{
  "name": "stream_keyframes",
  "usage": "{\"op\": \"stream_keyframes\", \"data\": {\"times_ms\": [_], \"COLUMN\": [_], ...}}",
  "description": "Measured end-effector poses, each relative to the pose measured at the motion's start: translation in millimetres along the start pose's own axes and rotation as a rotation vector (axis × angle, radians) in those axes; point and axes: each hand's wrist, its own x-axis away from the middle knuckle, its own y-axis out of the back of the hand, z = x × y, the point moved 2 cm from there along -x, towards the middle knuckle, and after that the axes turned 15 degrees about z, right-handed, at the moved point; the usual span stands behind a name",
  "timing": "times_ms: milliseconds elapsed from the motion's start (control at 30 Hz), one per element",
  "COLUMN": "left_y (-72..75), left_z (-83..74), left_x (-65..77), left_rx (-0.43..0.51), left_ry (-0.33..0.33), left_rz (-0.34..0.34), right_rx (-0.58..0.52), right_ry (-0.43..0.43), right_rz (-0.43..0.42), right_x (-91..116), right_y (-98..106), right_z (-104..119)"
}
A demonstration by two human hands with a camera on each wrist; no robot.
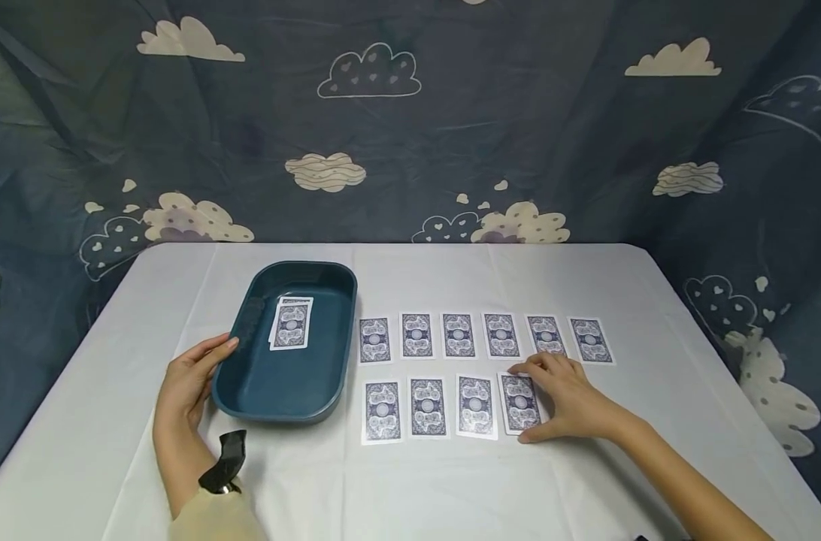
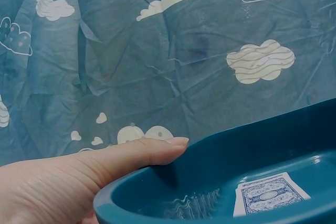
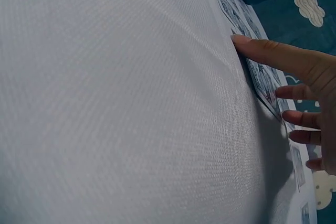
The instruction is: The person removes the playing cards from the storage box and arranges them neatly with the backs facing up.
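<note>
My left hand (image 1: 190, 376) grips the left side of a dark teal tray (image 1: 282, 412), with the thumb over its rim in the left wrist view. Inside the tray lie a few overlapping playing cards, the top one a face-down playing card (image 1: 292, 324). On the right, my right hand (image 1: 569, 398) spans the rightmost playing card (image 1: 519, 403) of the near row. Its thumb is at the card's near edge and its fingertips are at the far edge. The right wrist view shows this card (image 3: 261, 80) edge-on between thumb and fingers.
More face-down cards lie in two rows right of the tray: a far row ending in a card (image 1: 592, 341) beyond my right hand, and a near row starting at a card (image 1: 382, 411). A white cloth covers the table (image 1: 451, 496). Behind hangs a dark cloud-print curtain (image 1: 397, 203).
</note>
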Motion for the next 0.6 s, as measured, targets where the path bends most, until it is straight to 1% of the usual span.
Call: {"op": "stream_keyframes", "data": {"times_ms": [167,267,333,467,600], "left_y": [0.6,0.2,0.0,-0.5,-1.0], "left_z": [-2.0,-3.6,-4.1,-3.5,0.3], "left_x": [-0.7,-2.1,-2.8,-2.7,-1.5], "left_rx": [0.008,0.001,-0.002,-0.007,-0.021], "left_ry": [-0.018,-0.033,-0.04,-0.048,-0.033], "left_rz": [0.019,0.028,0.031,0.022,-0.004], "right_rx": [-0.008,-0.011,-0.011,0.033,0.106], "right_ry": [0.005,-0.016,-0.034,-0.061,-0.04], "right_rz": [0.002,-0.004,-0.025,-0.098,-0.147], "right_x": [-2.1,-3.9,-7.5,-24.0,-50.1], "right_y": [0.6,4.3,8.5,19.5,30.3], "right_z": [-0.6,-1.5,-1.2,4.1,19.0]}}
